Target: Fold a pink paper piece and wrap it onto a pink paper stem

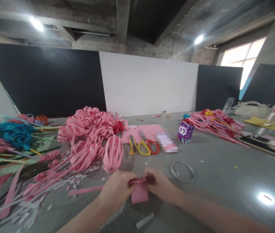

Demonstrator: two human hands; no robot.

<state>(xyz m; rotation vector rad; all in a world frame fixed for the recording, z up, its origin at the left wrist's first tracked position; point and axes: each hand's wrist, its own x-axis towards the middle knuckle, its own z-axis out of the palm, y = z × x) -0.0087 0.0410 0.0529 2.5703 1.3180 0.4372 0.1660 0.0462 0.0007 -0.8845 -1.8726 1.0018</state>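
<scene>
My left hand and my right hand meet low in the middle of the head view, both pinching a small pink paper piece just above the grey table. The paper's upper edge is gathered between my fingertips and its lower part hangs flat below them. A pink paper lantern-like ball lies just beyond my left hand. Further back lie yellow-handled scissors and red-handled scissors next to a yellow utility knife on pink sheets.
A heap of pink slit-paper flowers and paper scraps covers the left side, with blue and green paper beyond. A clear tape ring lies right of my hands. A purple carton, more paper flowers and a white bag sit at the right.
</scene>
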